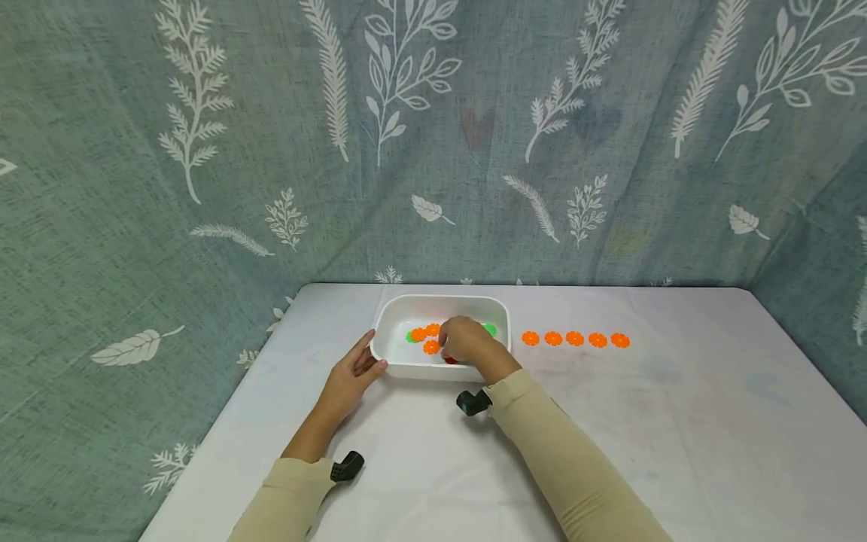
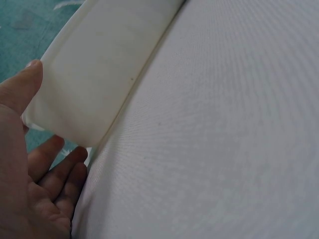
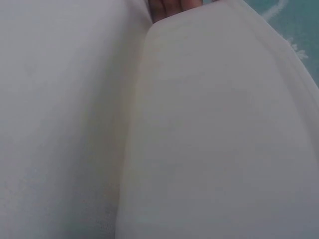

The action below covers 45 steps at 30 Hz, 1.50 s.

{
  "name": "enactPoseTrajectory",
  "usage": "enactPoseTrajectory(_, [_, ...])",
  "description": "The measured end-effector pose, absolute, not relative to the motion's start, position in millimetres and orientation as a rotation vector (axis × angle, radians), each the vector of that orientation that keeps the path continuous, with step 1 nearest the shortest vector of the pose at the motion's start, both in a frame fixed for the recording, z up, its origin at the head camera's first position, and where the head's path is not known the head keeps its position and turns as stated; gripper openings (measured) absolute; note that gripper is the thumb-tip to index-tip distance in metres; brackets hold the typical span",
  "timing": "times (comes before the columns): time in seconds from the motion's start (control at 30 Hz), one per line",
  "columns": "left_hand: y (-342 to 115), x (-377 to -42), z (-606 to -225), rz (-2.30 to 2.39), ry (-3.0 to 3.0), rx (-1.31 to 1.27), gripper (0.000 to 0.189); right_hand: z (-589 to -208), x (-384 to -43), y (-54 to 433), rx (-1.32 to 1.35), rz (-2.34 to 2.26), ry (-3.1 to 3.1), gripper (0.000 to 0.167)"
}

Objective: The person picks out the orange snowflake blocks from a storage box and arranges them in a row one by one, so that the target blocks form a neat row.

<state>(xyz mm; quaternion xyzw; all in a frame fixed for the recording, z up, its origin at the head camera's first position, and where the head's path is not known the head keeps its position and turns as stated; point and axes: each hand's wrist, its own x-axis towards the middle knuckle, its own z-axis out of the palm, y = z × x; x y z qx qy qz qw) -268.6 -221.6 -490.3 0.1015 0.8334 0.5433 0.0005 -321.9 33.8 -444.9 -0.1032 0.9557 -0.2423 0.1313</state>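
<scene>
A white plastic tub [image 1: 418, 371] sits toward the back of the table, with orange [image 1: 431, 347], green [image 1: 490, 329] and red [image 1: 450, 360] flower-shaped pieces inside. My left hand [image 1: 348, 382] holds the tub's near left corner, thumb on the front wall and fingers about the end. Over the front rim, my right hand [image 1: 466, 340] reaches down among the pieces, its fingers bent. Its fingertips are hidden, so I cannot tell whether they pinch a piece. To the right of the tub, several orange flower-shaped pieces [image 1: 574, 339] lie in a straight row.
A white cloth [image 1: 677, 436] covers the table. Behind it and to the left hangs a green-blue curtain [image 1: 474, 150] with white leaf prints. The tub's front wall fills much of the right wrist view.
</scene>
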Motion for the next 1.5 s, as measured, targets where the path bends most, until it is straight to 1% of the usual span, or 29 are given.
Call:
enactPoseTrajectory(0.1, [-221, -269, -491, 1.714, 2.614, 0.323, 0.076, -444, -320, 33, -0.317, -0.705, 2.776, 0.01])
enactPoseTrajectory(0.23, [-221, -268, -491, 1.715, 2.612, 0.314, 0.076, -441, -317, 31, -0.34, -0.689, 2.78, 0.022])
enactPoseTrajectory(0.33, [-221, -268, -490, 1.712, 2.613, 0.309, 0.077, -440, -318, 28, -0.377, -0.617, 2.807, 0.025])
enactPoseTrajectory(0.6, [-220, -268, -490, 1.718, 2.609, 0.32, 0.076, -445, -323, 21, -0.5, -0.366, 2.888, 0.026])
enactPoseTrajectory(0.83, [-221, -269, -489, 1.708, 2.619, 0.325, 0.076, -446, -328, 21, -0.495, -0.438, 2.881, 0.017])
enactPoseTrajectory(0.93, [-222, -269, -490, 1.704, 2.62, 0.326, 0.076, -446, -328, 21, -0.481, -0.471, 2.861, 0.024])
enactPoseTrajectory(1.0, [-222, -269, -491, 1.707, 2.618, 0.319, 0.075, -445, -328, 20, -0.484, -0.489, 2.845, 0.032])
enactPoseTrajectory(1.1, [-222, -269, -491, 1.709, 2.621, 0.319, 0.075, -445, -326, 20, -0.535, -0.466, 2.834, 0.039])
enactPoseTrajectory(1.17, [-222, -269, -491, 1.71, 2.623, 0.319, 0.074, -445, -326, 20, -0.571, -0.452, 2.83, 0.036])
enactPoseTrajectory(1.23, [-221, -269, -491, 1.711, 2.625, 0.322, 0.074, -445, -325, 20, -0.589, -0.458, 2.82, 0.03])
enactPoseTrajectory(1.33, [-221, -268, -491, 1.71, 2.629, 0.317, 0.073, -444, -325, 21, -0.573, -0.514, 2.8, 0.026])
enactPoseTrajectory(1.5, [-221, -268, -491, 1.709, 2.632, 0.32, 0.073, -443, -326, 24, -0.52, -0.584, 2.787, 0.03])
